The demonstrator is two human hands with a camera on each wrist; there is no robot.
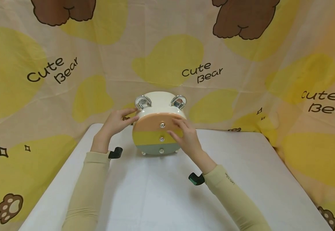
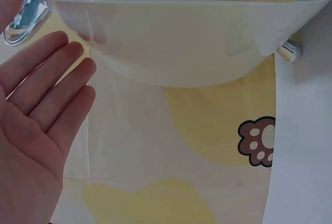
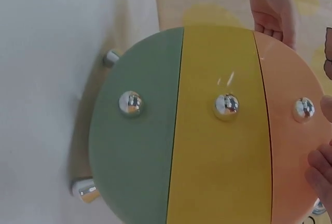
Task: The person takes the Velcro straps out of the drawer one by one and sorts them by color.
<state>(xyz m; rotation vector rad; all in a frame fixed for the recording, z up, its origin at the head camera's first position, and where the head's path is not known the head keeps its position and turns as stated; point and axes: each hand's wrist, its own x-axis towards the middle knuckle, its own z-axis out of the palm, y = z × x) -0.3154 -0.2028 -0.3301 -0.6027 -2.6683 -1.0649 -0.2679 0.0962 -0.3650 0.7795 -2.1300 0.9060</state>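
A small rounded drawer cabinet [image 1: 157, 119] stands upright on short feet, its three drawer fronts coloured orange, yellow and green. Each front has a round silver knob [image 3: 226, 107] at its middle. Silver rings like ears [image 1: 143, 102] sit on both sides of its top. My left hand [image 1: 116, 122] is at the cabinet's upper left side, with fingers extended behind the front edge in the left wrist view and the thumb near the ear. In front of the right part of the orange drawer [image 3: 290, 79], my right hand [image 1: 188, 138] has its fingers loosely bent, holding nothing.
The cabinet stands toward the back of a white-covered table [image 1: 155, 192]. Behind it hangs a cloth [image 1: 161, 61] printed with bears and yellow patches, also reaching down both sides. A black wrist device [image 1: 115, 153] is on the left wrist, another [image 1: 196, 179] on the right.
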